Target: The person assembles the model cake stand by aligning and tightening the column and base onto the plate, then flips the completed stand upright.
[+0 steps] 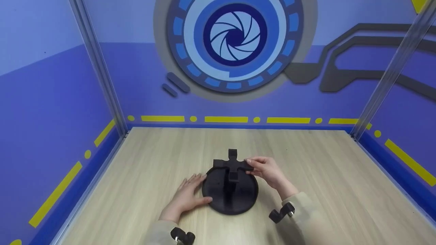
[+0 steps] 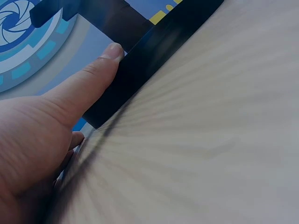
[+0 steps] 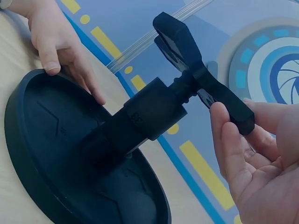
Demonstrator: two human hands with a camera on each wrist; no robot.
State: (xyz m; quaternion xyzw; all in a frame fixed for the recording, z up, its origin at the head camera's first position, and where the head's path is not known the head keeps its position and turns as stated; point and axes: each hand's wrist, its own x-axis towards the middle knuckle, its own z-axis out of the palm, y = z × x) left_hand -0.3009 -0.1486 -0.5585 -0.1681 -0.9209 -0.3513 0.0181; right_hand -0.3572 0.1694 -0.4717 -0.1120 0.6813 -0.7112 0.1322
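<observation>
So in the head view the counter (image 1: 163,153) takes up the lower half of the frame, with the back wall (image 1: 136,85) behind it, the left wall (image 1: 51,102) and right wall (image 1: 408,115) along its sides, and a rail (image 1: 100,68) up each back corner. The base (image 1: 243,197) sits on the counter, lower middle of the frame, with the post (image 3: 149,112) standing on it and the cross handle (image 1: 233,164) on top. Left grip (image 1: 187,195) is at the base's left edge, right grip (image 1: 267,172) on the handle's right arm.
</observation>
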